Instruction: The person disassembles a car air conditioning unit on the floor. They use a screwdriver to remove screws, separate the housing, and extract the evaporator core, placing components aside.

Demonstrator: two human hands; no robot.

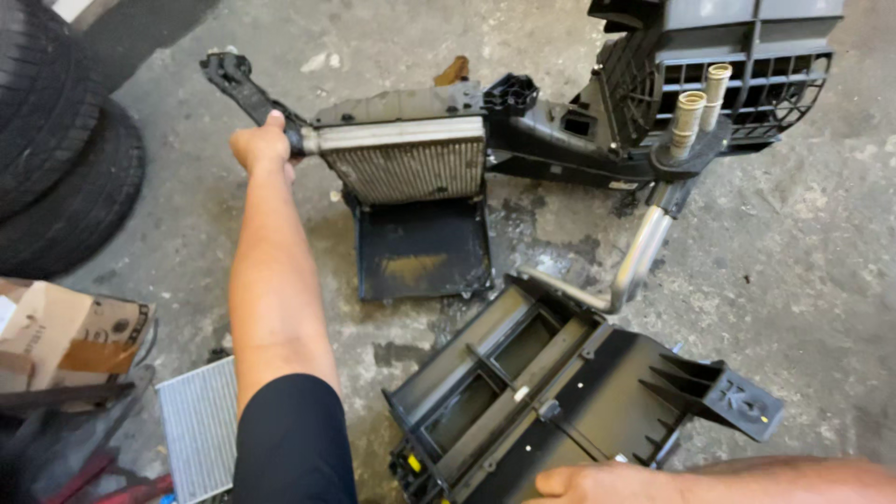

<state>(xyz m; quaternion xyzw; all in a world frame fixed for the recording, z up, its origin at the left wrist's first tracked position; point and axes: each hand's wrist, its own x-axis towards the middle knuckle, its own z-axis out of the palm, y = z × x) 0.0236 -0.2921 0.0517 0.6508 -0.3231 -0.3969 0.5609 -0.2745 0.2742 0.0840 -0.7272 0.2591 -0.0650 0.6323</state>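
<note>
Our left hand gripped the radiator core's black bracket; our right hand lay on the housing, fingers flat, holding nothing

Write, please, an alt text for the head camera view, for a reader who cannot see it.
A person's left hand grips the end of a finned metal heat exchanger above a stained concrete floor, while the right hand rests on a black plastic housing. Stacked tyres stand at left.

One head-worn camera looks steeply down from close above at the concrete floor of a workshop
</note>
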